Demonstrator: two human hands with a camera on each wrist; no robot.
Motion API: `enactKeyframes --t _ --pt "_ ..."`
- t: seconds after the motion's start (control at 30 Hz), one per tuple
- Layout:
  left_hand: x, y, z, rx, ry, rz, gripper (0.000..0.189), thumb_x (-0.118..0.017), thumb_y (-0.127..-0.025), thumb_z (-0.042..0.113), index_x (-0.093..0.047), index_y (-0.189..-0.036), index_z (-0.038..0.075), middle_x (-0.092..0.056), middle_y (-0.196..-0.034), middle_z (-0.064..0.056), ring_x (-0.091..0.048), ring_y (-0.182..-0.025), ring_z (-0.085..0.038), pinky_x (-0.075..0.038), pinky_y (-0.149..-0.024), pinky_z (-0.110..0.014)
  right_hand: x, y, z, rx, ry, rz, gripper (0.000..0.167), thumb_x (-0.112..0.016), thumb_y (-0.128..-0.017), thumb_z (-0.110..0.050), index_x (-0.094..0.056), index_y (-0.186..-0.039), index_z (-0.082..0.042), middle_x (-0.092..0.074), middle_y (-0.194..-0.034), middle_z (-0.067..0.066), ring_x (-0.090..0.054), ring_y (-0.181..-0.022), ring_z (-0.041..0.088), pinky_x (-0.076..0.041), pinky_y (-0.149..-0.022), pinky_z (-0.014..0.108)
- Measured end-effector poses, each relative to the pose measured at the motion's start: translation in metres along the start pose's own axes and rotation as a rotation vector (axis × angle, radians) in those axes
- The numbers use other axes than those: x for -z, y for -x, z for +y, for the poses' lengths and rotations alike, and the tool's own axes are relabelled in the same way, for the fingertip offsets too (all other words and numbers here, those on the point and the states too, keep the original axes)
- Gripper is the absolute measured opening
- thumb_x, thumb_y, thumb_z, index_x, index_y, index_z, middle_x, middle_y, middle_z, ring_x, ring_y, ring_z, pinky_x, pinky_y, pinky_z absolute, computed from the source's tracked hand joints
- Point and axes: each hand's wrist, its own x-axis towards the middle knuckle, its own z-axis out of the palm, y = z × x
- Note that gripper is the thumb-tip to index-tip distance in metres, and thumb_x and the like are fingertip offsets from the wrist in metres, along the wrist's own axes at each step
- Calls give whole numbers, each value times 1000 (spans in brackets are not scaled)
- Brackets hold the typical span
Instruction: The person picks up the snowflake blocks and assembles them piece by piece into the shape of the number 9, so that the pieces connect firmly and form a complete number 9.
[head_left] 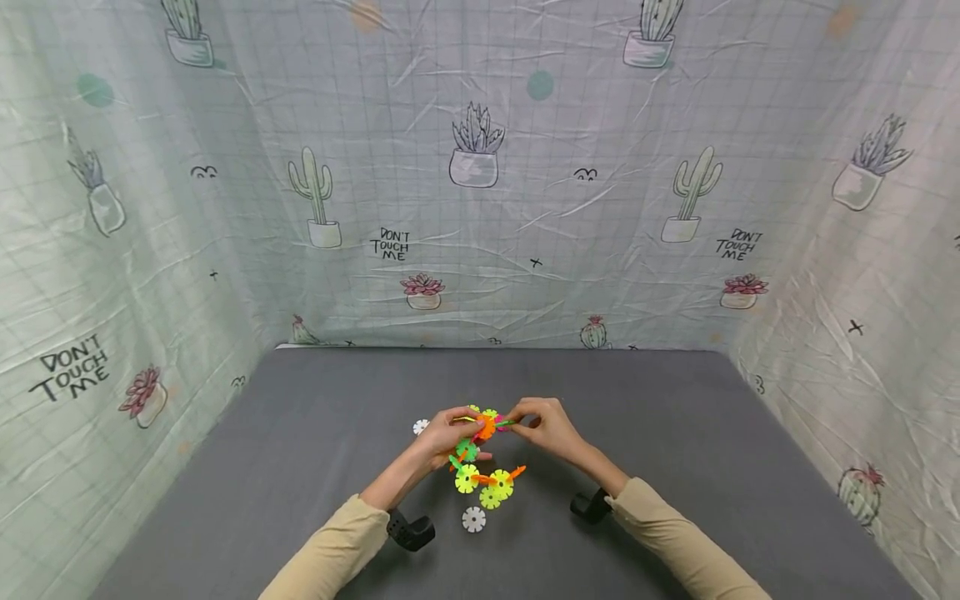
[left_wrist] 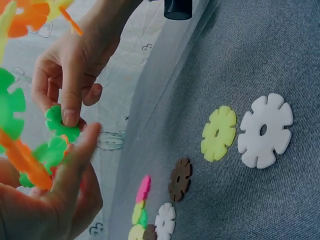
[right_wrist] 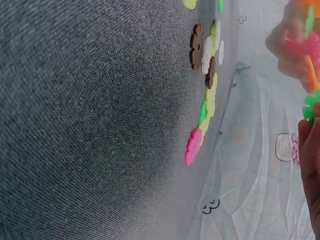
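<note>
We see the left hand (head_left: 448, 435) gripping a colourful chain of notched, flower-shaped plastic discs (head_left: 467, 454), whose yellow and orange stretch trails out on the near side of that hand. Just beside it, the right hand (head_left: 545, 427) pinches a green notched plastic disc (left_wrist: 53, 119) at the chain; we cannot tell whether the two are joined. On the grey bench (head_left: 637, 383), we find a white notched plastic disc (head_left: 474, 527) nearer than both hands, and a second white disc (head_left: 421, 422) left of the left hand.
</note>
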Motion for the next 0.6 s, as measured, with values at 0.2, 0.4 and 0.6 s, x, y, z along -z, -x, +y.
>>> enactKeyframes --t 0.2,0.4,0.6 --pt "0 1 0 -12 -103 56 27 -58 -87 14 -57 -107 -4 -64 -78 -4 -62 -63 -12 -54 -64 -42 -3 1 -2 22 -28 3 8 -67 -71 10 -67 -78 5 -60 -70 15 -56 -53 17 -48 -45 20" --pt "0 5 -3 -61 -244 156 24 -63 -83 18 -64 -97 -2 -65 -73 -1 -56 -53 -8 -45 -42 -21 -9 4 -3 17 -49 31 10 -67 -71 9 -65 -79 3 -64 -72 16 -61 -59 23 -48 -44 22" --pt "-3 5 -3 -113 -193 179 25 -65 -81 15 -65 -94 -6 -65 -70 -2 -61 -51 -14 -51 -47 -26 -16 5 -1 66 -92 69 11 -66 -69 14 -61 -72 4 -63 -69 18 -59 -54 24 -49 -45 22"
